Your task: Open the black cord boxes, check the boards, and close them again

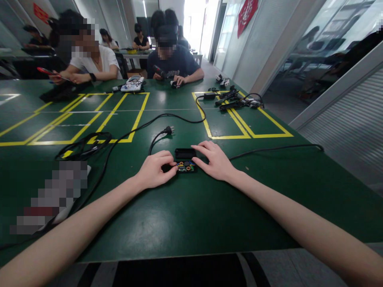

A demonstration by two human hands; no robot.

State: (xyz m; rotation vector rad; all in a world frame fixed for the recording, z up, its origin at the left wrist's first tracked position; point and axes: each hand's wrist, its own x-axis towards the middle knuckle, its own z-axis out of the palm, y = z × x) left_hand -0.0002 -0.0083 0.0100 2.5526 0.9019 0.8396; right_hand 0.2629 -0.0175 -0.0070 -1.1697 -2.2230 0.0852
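Head view. The bench (149, 239) carried a small opened electronic assembly between the two hands: a circuit board (186, 166) with ring-shaped coils, lying face up in a black lower shell (196, 169), and just beyond it a black upper shell (185, 153). The fingers of the left hand (154, 169) were closed in a pinch at the lower shell's left end; whether they also bore on the board could not be told. The fingers of the right hand (214, 159) were spread, thumb near the board's right end and index finger by the upper shell's right end, with no evident grip; light contact could not be ruled out. A plug (168, 130) on a short cord lay beyond the left hand, and a cable (275, 148) ran to the right. The step in hand appeared to be manual handling of the exposed board, steadied from the left. Any next move would have called for a light edge hold, level support and coils kept free of pressure.
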